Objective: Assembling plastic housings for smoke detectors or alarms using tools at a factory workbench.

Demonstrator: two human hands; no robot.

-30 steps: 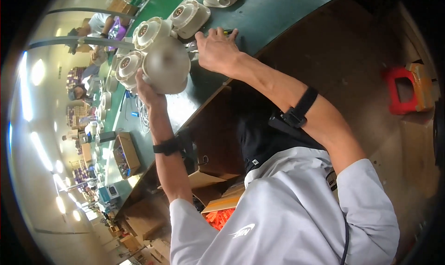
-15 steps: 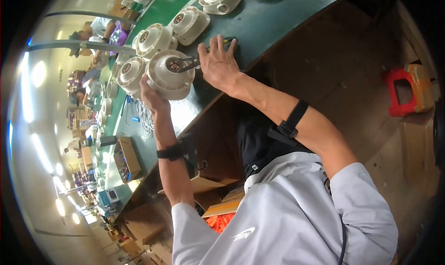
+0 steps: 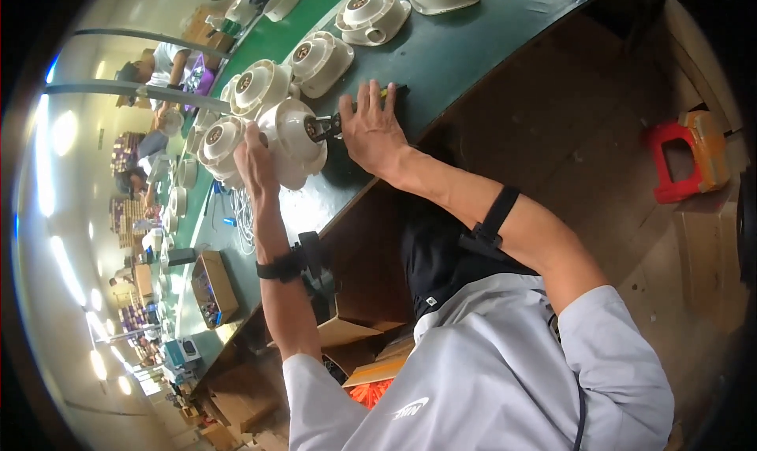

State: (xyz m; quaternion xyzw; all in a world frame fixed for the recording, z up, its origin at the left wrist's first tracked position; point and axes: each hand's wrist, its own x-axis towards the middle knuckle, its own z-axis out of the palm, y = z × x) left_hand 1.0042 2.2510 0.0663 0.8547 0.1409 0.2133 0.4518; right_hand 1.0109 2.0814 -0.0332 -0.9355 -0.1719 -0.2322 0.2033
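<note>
Over the near edge of the green workbench [image 3: 453, 61], the left hand [image 3: 254, 155] is closed on the side of a round white casing [image 3: 288, 147], which is just right of this grip, its middle turned rightward. The right hand [image 3: 372, 139] holds pliers [image 3: 331, 126], their tip at that middle. Behind, more white casings [image 3: 322, 66] stand. Across the workbench I see a co-worker [image 3: 167, 63].
</note>
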